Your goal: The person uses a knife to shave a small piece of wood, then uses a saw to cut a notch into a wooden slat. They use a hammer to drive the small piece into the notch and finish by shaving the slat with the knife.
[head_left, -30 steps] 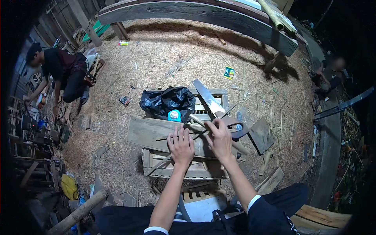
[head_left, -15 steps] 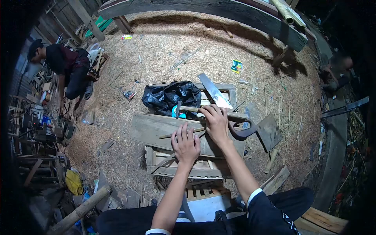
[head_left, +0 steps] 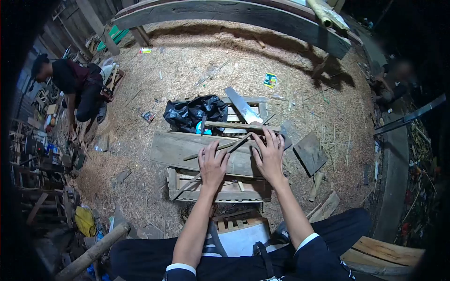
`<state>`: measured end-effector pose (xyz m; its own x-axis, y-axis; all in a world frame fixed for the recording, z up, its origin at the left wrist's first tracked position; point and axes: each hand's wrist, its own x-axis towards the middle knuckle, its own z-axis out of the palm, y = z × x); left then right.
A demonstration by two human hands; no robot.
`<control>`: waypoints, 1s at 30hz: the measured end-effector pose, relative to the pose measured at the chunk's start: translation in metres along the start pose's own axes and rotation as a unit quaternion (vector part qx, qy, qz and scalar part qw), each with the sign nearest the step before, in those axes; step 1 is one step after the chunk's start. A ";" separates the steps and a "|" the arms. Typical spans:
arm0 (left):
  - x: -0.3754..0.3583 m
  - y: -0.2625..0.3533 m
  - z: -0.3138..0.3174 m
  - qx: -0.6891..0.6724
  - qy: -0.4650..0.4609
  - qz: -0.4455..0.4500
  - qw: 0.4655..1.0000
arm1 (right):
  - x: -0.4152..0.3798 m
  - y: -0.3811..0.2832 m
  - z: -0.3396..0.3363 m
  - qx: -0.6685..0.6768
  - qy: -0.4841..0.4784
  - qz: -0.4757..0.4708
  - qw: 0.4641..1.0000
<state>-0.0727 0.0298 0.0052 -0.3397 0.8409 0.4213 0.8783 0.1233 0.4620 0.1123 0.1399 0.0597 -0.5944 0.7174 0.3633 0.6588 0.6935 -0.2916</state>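
The thin wooden strips (head_left: 220, 146) are lying slantwise across the grey plank (head_left: 178, 151), which is resting on top of a slatted crate (head_left: 220, 189) in front of the person. The left hand (head_left: 212, 165) is pressing flat on the plank with fingers spread, its fingertips touching the strips and gripping nothing; the right hand (head_left: 271, 155) is likewise lying unclenched, fingers fanned over the plank's far right end, holding nothing. To do this well, both palms should probably be bearing down evenly so the strips are not sliding or rolling apart. Just beyond the hands a hammer (head_left: 234, 125) is lying across the crate, with a saw blade (head_left: 240, 107) angling away behind it and a black plastic bag (head_left: 191, 113) beside. The saw's handle is being hidden by the right hand, and how many strips there are is hard to make out. At the left edge another person (head_left: 75, 86) is crouching over sawdust-covered ground (head_left: 187, 61).
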 end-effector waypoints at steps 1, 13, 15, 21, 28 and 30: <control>-0.002 0.002 -0.002 -0.008 0.000 -0.001 1.000 | -0.005 0.002 -0.005 0.007 0.001 0.019 1.000; -0.022 0.024 -0.069 0.073 -0.118 -0.050 0.989 | -0.048 0.016 -0.054 0.059 -0.009 0.066 0.996; -0.032 0.026 -0.082 0.027 -0.149 -0.060 0.987 | -0.055 0.017 -0.050 0.079 -0.013 0.085 0.993; -0.045 0.029 -0.097 -0.098 -0.234 -0.152 0.955 | -0.053 0.019 -0.029 0.155 0.005 0.167 0.974; -0.079 0.036 -0.094 -0.127 -0.205 -0.160 0.957 | -0.054 0.032 -0.024 0.138 0.028 0.098 0.985; -0.088 0.038 -0.098 -0.117 -0.216 -0.166 0.955 | -0.059 0.029 -0.024 0.124 0.014 0.094 0.988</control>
<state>-0.0430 -0.0915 0.0622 -0.3705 0.9215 -0.1168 0.6300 0.3416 0.6974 0.1771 0.1164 0.0509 -0.4572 0.8350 0.3061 0.6204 0.5460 -0.5630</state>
